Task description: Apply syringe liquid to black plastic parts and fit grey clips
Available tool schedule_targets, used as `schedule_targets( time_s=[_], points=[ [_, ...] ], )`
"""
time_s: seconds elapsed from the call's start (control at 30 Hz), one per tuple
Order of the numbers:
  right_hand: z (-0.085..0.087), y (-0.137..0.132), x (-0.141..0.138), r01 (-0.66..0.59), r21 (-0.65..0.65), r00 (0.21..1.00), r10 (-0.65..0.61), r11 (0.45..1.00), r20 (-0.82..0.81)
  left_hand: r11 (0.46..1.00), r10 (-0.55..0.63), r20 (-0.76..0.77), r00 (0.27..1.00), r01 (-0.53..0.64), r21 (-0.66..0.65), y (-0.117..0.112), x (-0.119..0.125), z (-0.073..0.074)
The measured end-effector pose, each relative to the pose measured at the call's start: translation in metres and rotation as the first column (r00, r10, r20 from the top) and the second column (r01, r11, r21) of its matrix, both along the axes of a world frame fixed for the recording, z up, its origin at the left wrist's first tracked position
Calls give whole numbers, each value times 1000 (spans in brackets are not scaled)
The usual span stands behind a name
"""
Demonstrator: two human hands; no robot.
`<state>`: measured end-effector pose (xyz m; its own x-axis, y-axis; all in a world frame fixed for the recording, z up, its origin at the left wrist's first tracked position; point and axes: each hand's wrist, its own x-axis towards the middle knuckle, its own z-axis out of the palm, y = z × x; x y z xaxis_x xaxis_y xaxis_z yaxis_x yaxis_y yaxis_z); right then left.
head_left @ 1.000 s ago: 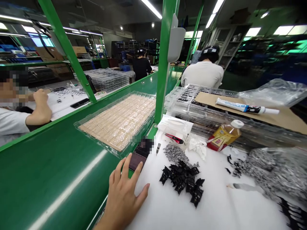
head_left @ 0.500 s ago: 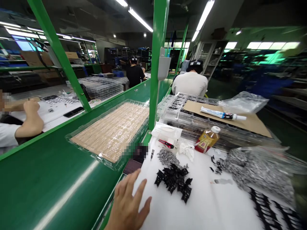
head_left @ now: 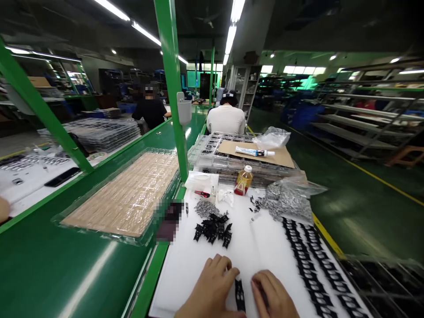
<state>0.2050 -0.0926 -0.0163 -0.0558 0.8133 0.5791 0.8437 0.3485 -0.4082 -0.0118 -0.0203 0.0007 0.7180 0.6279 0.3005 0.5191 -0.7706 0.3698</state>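
Observation:
At the near edge of the white table, my left hand (head_left: pixel 213 289) is bent around a small black part (head_left: pixel 239 295). Its index fingertip is at the part's upper end and its thumb is near the lower end. To the right of that part, a little apart from it, is my right hand (head_left: pixel 273 295), with fingers curled and pressed together; whatever may be in them is hidden. Beyond both hands lies a loose pile of black parts (head_left: pixel 212 229). Behind it is a heap of small grey pieces (head_left: pixel 206 208).
Rows of black parts (head_left: pixel 301 260) line the table's right side. A bag of grey pieces (head_left: pixel 288 198), a bottle (head_left: pixel 243 180), a red cutter (head_left: pixel 202 194) and stacked clear trays (head_left: pixel 208 148) stand farther back. Left runs a green conveyor (head_left: pixel 39 260) with a covered tray (head_left: pixel 129 194).
The view has swung right. My left hand, spread above the table's left edge before, has come to a black part near me. My right hand has entered the view.

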Motion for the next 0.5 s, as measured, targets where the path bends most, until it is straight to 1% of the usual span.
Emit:
schedule_targets(
  time_s=[0.07,0.17,0.23,0.33,0.4,0.5],
  points=[
    [7,-1,-1,6,-31,1000,-7,1000,-4,999,-9,-1,1000,9,-44,0,1,9],
    [12,-4,-1,37,-131,999,-39,991,-10,993,-36,7,999,37,-109,0,0,18],
    [11,-6,1,54,-211,998,-59,976,-15,986,-61,20,998,63,-151,1,0,19],
    [8,-9,7,58,-308,997,-68,950,-22,973,-93,54,994,102,-207,3,0,15],
    [12,-10,11,23,-367,999,-33,930,-21,964,-108,78,991,123,-236,5,1,12],
    [27,-8,15,-88,-469,996,91,879,-15,951,-126,124,984,155,-267,7,0,11]
  ],
)
